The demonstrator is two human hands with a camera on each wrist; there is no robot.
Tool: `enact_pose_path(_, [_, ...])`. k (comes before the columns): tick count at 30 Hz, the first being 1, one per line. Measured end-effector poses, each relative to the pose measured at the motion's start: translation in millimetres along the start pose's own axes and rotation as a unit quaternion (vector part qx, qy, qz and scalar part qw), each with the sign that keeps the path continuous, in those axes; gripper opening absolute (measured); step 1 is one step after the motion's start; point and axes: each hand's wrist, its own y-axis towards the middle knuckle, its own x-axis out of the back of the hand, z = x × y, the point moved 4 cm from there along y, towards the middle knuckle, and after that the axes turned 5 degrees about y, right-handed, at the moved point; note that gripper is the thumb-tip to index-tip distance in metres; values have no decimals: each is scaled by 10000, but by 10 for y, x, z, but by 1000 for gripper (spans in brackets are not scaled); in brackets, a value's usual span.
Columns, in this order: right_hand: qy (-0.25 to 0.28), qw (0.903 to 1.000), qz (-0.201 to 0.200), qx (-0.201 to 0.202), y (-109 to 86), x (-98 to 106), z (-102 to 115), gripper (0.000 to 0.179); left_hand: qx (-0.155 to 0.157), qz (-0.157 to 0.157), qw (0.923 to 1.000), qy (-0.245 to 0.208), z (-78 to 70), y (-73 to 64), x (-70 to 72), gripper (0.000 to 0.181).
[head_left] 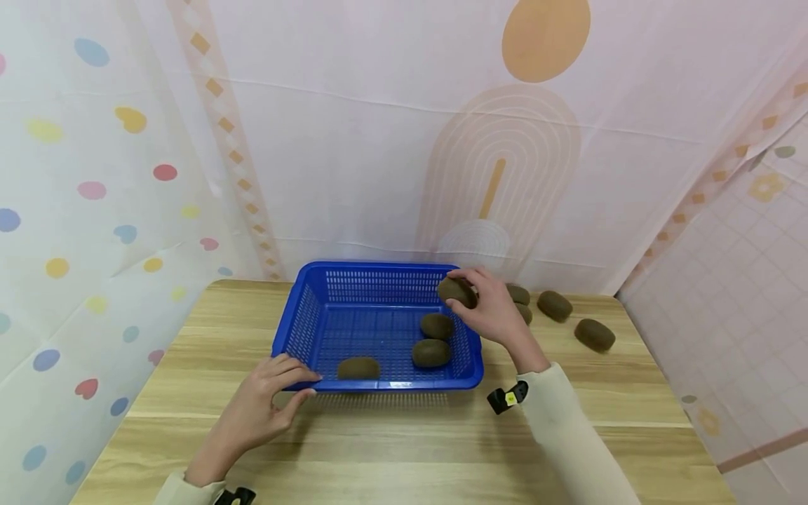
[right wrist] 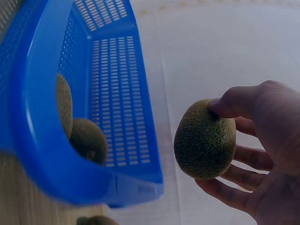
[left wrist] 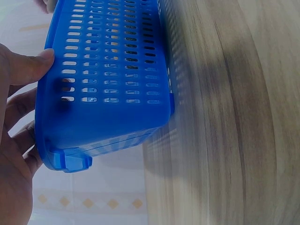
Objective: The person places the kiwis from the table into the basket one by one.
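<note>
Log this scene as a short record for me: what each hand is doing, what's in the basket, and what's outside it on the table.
Left hand: grips the blue basket at its near left corner
Right hand: holds one kiwi, near the basket's far right corner
In basket: three kiwis visible, two toward the right, one by the near wall
On table: four more kiwis visible, right of the basket, two partly hidden
</note>
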Motion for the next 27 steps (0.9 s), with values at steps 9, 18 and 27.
enact_pose_path(9, [-52,9988,413,253,170,-278,102,42,10,22,10000,-13,13,-11,-9,27])
enact_pose_path(18, [-267,9951,862,392,262,-581,213,42,-23,-11,10000,-54,16,-9,1,28])
enact_pose_path(27, [-233,9951,961,47,238,-608,244,44,-47,5,10000,-78,-14,10,2,28])
